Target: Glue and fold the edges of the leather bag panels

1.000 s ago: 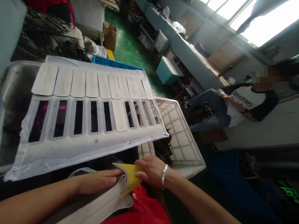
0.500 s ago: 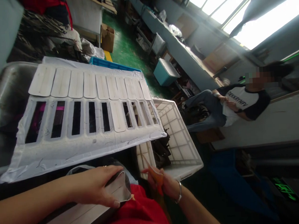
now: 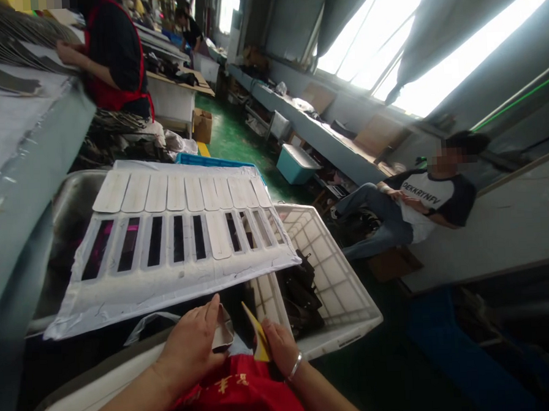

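My left hand [image 3: 189, 335] is closed round the end of a long strip [image 3: 106, 380], white on its face with a dark back. The strip's end [image 3: 223, 331] curls up past my fingers, and its other end runs to the lower left under my forearm. In my closed right hand [image 3: 280, 346] is a flat, tapered yellow piece [image 3: 259, 338], its point upward; its exact kind is unclear. The two hands are apart, in front of a red apron [image 3: 247, 394]. Beyond them lies a white-covered slotted board [image 3: 168, 291] with several white rounded pieces [image 3: 177, 192] in a row.
A white plastic crate [image 3: 333, 270] holding dark pieces [image 3: 302, 293] stands right of the board. A blue crate edge [image 3: 193, 160] shows behind it. At right a person [image 3: 421, 198] sits; another in a red apron [image 3: 117, 60] works at the left table [image 3: 26, 132].
My view has swung up and left, bringing the left table and the person there into sight. The yellow piece has turned in my right hand, and my left hand still grips the strip.
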The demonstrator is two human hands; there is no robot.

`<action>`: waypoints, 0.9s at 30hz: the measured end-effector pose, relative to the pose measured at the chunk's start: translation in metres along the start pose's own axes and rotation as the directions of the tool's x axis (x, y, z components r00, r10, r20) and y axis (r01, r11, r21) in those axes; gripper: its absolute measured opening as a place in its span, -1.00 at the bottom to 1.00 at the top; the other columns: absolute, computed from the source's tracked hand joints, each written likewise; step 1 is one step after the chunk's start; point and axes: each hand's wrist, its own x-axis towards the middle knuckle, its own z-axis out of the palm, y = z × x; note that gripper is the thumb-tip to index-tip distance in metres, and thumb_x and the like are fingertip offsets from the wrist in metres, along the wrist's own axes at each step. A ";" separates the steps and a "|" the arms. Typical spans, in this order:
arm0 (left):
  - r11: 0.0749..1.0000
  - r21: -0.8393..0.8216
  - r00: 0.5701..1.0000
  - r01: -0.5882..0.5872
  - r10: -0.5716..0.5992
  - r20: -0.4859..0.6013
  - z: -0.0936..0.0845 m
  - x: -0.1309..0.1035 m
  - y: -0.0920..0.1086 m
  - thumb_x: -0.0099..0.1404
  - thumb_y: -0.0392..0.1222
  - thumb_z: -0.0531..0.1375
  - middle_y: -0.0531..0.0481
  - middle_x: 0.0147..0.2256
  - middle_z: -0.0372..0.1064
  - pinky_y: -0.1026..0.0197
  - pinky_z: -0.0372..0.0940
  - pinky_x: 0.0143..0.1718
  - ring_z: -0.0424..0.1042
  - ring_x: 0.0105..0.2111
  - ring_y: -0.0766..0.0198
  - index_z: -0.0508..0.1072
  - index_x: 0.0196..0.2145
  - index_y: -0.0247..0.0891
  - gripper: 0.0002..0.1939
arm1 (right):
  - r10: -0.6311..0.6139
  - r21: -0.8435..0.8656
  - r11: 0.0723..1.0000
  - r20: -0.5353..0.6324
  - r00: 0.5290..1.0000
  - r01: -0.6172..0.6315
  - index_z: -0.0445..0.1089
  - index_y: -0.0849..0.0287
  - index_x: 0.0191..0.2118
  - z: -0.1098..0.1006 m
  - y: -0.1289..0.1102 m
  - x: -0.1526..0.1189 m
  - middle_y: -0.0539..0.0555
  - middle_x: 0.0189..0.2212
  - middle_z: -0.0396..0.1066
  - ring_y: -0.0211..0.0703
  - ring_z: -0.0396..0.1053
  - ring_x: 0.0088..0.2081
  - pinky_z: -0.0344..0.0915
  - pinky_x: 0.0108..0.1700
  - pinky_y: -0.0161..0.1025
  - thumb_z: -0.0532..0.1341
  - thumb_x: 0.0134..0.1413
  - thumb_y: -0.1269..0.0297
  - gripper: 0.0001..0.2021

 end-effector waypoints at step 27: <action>0.479 -0.749 0.853 0.458 0.001 0.522 -0.029 0.037 -0.062 0.14 -0.04 0.12 -0.19 0.05 0.32 0.02 0.12 0.09 0.31 0.03 0.07 -0.04 0.15 -0.26 -0.32 | -0.291 -0.731 0.549 0.289 0.912 0.406 0.45 0.18 -0.55 -0.007 -0.083 0.110 0.08 -0.53 0.39 -0.19 0.30 -0.39 0.02 -0.31 -0.24 -0.06 0.18 -0.11 -0.44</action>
